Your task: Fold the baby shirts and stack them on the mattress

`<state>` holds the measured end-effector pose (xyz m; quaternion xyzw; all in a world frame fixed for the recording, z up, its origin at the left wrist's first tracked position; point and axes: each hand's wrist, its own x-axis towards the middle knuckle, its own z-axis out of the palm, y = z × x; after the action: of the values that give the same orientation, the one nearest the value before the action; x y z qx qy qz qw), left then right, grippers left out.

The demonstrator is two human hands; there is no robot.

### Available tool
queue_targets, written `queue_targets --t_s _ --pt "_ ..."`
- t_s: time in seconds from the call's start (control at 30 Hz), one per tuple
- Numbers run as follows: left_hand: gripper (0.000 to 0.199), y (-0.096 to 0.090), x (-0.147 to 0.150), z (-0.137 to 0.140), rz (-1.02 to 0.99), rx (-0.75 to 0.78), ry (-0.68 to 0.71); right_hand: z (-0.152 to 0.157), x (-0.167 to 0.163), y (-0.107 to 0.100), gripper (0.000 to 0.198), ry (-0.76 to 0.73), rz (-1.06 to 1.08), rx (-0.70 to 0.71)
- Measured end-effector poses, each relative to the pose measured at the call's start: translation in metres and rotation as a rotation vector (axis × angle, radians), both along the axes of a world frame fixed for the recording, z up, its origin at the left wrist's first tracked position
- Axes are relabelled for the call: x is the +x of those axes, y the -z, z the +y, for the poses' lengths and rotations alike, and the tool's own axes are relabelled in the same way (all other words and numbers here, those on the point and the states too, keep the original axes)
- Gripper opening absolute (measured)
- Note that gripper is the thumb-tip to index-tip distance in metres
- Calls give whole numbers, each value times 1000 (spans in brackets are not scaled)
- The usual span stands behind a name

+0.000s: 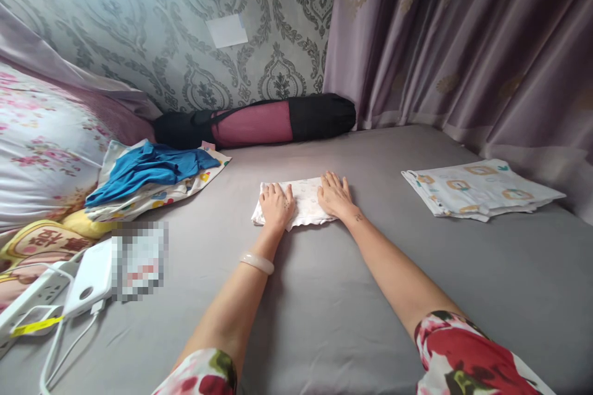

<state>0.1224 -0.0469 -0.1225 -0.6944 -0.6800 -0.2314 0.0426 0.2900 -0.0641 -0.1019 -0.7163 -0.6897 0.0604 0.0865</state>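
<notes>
A small folded white cloth (306,202) with a faint print lies flat on the grey bed sheet (333,296) in front of me. My left hand (277,205) rests on its left end, fingers stretched out and palm down. On the right end lies my right hand (335,195), also flat, with its fingers a little spread. Both hands press on top of the cloth and neither grips it. A pale bangle (257,263) is around my left wrist.
At right lies folded white printed fabric (482,188). A blue garment (151,168) sits on patterned cloth at left, near a floral pillow (41,142). A white power bank (91,276), cables and a power strip (39,296) lie front left. A black-and-maroon roll bag (252,123) lines the wall.
</notes>
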Motion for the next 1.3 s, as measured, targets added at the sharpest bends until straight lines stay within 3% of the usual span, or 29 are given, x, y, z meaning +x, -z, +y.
queue_targets --t_s 0.2,0.33,0.5,0.63,0.8,0.9,1.03,1.17,1.3 --pt "43 -15 -31 7 93 -206 158 1 15 2 59 33 -27 -30" --pt "49 -7 -51 10 129 -236 177 3 18 7 60 40 -26 -61" --pt "55 2 -53 10 98 -268 187 5 17 10 61 39 -20 -69" --pt "45 3 -54 10 -15 -153 191 5 19 10 61 42 -25 -75" --pt "34 6 -63 9 -311 60 165 4 15 3 59 54 -44 -81" --pt "32 9 -68 10 -410 95 89 3 -3 -5 58 55 -66 -52" --pt "28 9 -72 12 -544 82 -5 1 -41 -11 59 -52 -34 -58" --pt "26 7 -75 12 -729 106 -45 -1 -65 -5 60 -102 0 -68" --pt "24 5 -74 12 -832 157 -83 0 -66 8 60 -88 -14 -38"
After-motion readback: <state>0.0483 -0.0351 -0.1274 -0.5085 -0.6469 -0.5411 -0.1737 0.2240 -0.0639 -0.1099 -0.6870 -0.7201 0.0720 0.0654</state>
